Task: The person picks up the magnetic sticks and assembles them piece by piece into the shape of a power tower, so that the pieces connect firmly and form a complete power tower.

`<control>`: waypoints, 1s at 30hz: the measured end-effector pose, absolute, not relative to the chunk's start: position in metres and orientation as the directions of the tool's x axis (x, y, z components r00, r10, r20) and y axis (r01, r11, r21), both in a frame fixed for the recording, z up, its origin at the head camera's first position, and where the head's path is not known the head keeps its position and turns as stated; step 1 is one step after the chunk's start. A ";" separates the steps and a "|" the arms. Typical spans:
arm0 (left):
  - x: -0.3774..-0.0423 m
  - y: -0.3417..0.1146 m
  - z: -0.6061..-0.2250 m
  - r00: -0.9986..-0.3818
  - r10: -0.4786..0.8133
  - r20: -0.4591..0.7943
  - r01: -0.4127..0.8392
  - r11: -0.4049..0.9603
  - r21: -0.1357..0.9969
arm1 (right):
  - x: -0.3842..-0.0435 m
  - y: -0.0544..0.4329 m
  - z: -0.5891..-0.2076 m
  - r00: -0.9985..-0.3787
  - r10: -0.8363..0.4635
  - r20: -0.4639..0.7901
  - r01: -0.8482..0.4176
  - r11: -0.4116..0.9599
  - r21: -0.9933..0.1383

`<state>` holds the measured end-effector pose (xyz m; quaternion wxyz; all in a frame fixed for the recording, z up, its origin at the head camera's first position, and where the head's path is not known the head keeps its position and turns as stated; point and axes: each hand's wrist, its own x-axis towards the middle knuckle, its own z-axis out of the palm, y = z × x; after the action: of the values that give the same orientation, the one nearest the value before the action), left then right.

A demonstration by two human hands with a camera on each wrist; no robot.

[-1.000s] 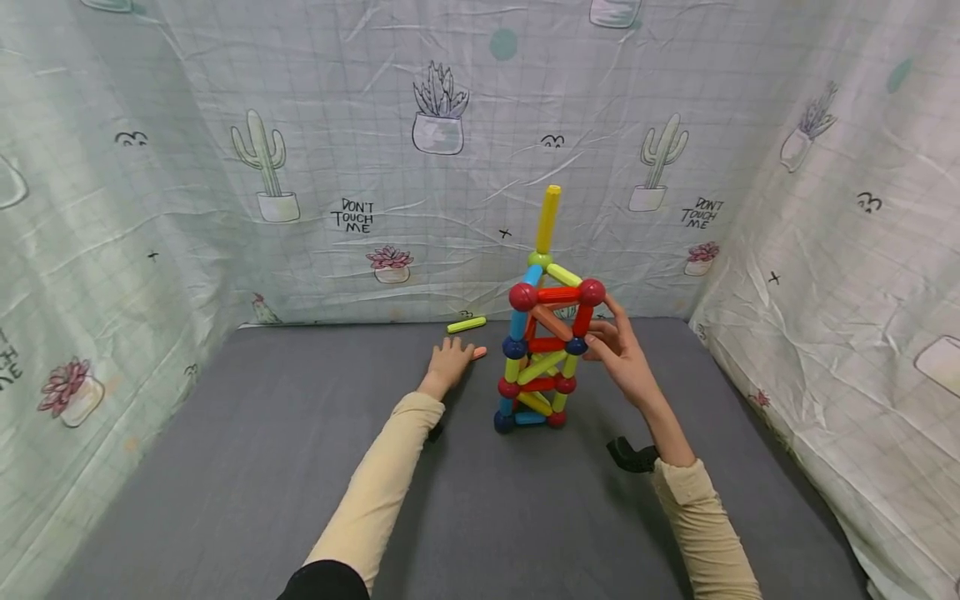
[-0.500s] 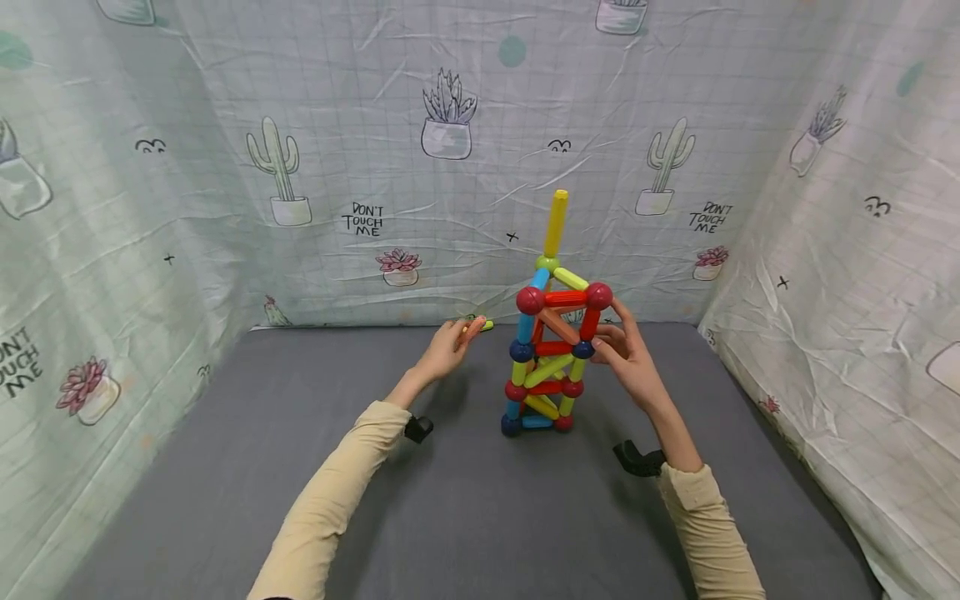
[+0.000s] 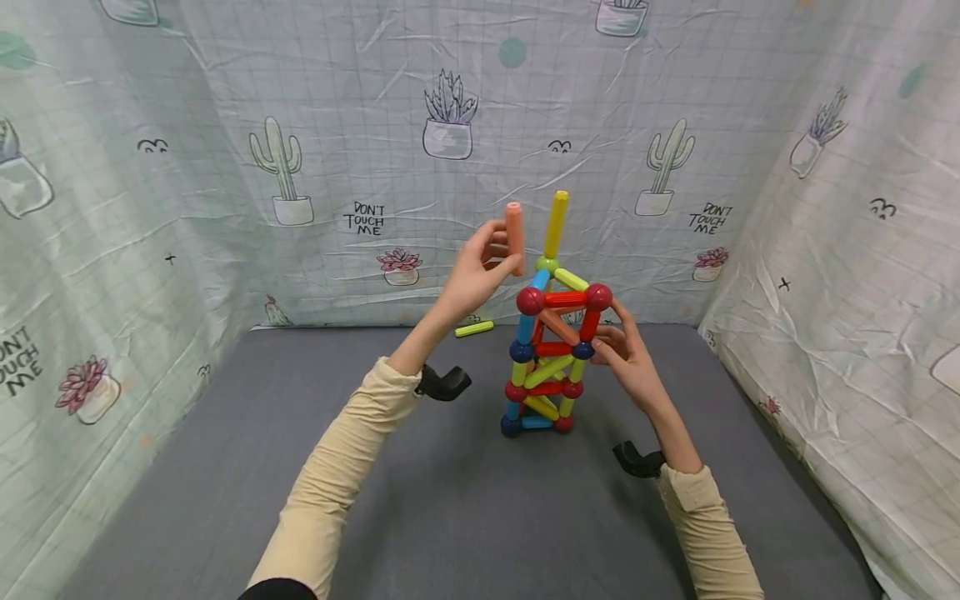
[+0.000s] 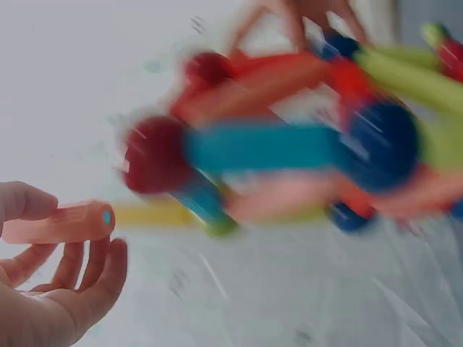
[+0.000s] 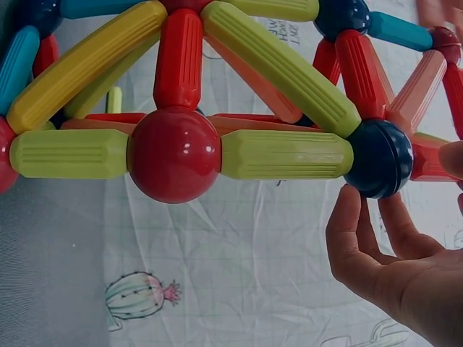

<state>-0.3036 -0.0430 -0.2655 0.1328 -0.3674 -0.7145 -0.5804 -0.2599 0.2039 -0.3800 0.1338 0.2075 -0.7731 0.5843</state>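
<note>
An orange magnetic rod [image 3: 514, 237] stands nearly upright in my left hand [image 3: 476, 271], pinched between thumb and fingers, just left of the tower's top. In the left wrist view, the rod's [image 4: 69, 223] round end shows a blue-green centre. The tower [image 3: 549, 346] is built of coloured magnetic rods and balls, with a yellow rod [image 3: 556, 225] pointing up from a green ball [image 3: 548, 265]. My right hand [image 3: 628, 358] holds the tower's right side, thumb by a dark blue ball [image 3: 583, 350] and a finger reaching the upper red ball [image 3: 599, 297]. Bent fingertips meet the blue ball [image 5: 378, 159] from the side.
A loose yellow-green rod [image 3: 474, 329] lies at the back edge of the grey table [image 3: 450, 517], left of the tower. Behind hangs a pale curtain [image 3: 360, 125] printed with cacti. Black camera mounts [image 3: 444, 383] stick out from both wrists.
My left hand has picked up the orange rod from the table and raised it up and right, beside the tower's top. The right hand stays at the tower.
</note>
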 end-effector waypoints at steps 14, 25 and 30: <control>-0.295 0.025 -0.252 -0.667 0.532 0.522 0.674 0.132 0.727 | -0.262 0.202 -0.378 -0.876 -0.180 0.447 -0.478 0.208 -0.853; -0.303 0.041 -0.250 -0.686 0.559 0.467 0.665 0.219 0.714 | -0.261 0.202 -0.378 -0.879 -0.172 0.445 -0.472 0.185 -0.862; -0.305 0.040 -0.249 -0.699 0.564 0.439 0.647 0.238 0.725 | -0.261 0.202 -0.378 -0.882 -0.170 0.439 -0.467 0.201 -0.861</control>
<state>-0.3048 0.0398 -0.2489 0.0427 -0.3855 -0.7856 -0.4821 -0.2612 0.2020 -0.3777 0.1245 0.2080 -0.7648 0.5969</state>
